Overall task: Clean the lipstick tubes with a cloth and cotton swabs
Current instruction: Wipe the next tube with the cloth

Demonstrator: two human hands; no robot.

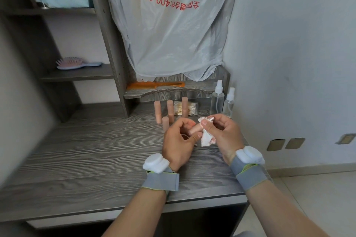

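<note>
Four upright lipstick tubes (pixel 170 109) stand on the desk (pixel 86 150), just in front of a cotton swab packet (pixel 178 108). Above the desk, the left hand (pixel 179 140) has its fingers curled round a fifth tube (pixel 194 130). The right hand (pixel 221 134) pinches a white cloth (pixel 206 138) against that tube. Two spray bottles (pixel 217 100) stand nearby on the right.

Light: soft and even, moderately bright across my grey wood-grain counter (pixel 77 150).
Shadows: faint, soft-edged beneath the dark grey wooden shelves (pixel 77 76).
Blur: left edge smeared; centre sharp.
Distortion: straight lines bow toward my view's borders.
</note>
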